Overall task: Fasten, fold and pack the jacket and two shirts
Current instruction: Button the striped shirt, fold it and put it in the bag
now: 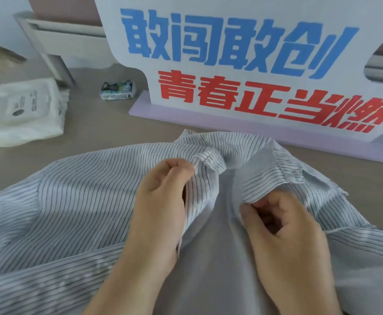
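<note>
Two hands, left hand (pixel 161 196) and right hand (pixel 283 226), pinch striped shirt (pixel 77 201).

striped shirt (pixel 77 201) | white with thin dark stripes (collar rumpled at the far end) | unbuttoned, front panels spread apart, plain inner side showing | lying flat across grey table, collar away from the viewer

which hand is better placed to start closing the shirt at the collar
Left, probably. The left hand already pinches the striped shirt edge right below the collar. The right hand grips the opposite edge lower down, farther from the collar.
</note>
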Motion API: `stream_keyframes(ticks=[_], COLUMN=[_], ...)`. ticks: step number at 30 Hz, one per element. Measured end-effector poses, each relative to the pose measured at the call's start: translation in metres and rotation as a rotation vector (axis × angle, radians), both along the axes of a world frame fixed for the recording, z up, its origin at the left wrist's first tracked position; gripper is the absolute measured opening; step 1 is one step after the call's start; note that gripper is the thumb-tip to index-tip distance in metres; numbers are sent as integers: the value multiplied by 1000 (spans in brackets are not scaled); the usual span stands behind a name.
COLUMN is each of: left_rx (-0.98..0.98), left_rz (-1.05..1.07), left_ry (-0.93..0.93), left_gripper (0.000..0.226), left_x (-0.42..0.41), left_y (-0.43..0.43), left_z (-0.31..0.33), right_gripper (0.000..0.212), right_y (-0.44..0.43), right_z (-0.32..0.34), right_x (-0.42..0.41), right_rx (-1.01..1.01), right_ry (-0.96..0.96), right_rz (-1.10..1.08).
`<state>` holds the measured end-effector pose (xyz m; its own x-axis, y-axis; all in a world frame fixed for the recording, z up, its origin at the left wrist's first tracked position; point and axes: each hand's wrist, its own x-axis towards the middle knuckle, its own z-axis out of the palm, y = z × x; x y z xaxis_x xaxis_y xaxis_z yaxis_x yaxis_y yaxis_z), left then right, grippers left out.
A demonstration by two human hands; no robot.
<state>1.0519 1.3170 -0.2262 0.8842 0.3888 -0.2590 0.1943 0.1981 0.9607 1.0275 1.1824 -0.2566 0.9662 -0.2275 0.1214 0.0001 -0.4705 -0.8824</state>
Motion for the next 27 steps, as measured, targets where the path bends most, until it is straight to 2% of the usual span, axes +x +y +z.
stream_keyframes(ticks=[3,5,8,12,16,17,20,22,23,25,27], left_rx=[-108,-20,314,928,1160,1183,1114,989,902,649,233], left_rz=[-15,-93,-207,-307,-481,-499,-452,-364,-321,-228,-177], left_ry=[10,1,-46,-226,-394,-426,-391,-319,-273,-160,-45], left_gripper=[25,30,44,27,63,64,33,8,5,12,18], left_x=[1,-1,-3,-3,1,1,3,3,3,2,1], left_y=[4,7,8,13,15,14,13,12,12,9,5], left_z=[2,3,1,-7,-18,-20,-22,-18,-15,-10,-7], right_gripper=[21,26,24,15,10,13,21,12,9,14,15], right_y=[-1,2,6,11,15,16,17,17,16,17,18], right_z=[4,7,9,9,1,-2,-7,-11,-12,-11,-4], right_x=[-1,-3,-3,-5,-1,1,4,5,5,4,2], right_rx=[44,36,11,-68,-145,-153,-215,-205,-181,-156,-234], right_ry=[-58,-129,-253,-390,-376,-352,-281,-247,-227,-214,-324], right_rz=[-181,-265,-283,-188,-138,-125,-120,-168,-188,-223,-254])
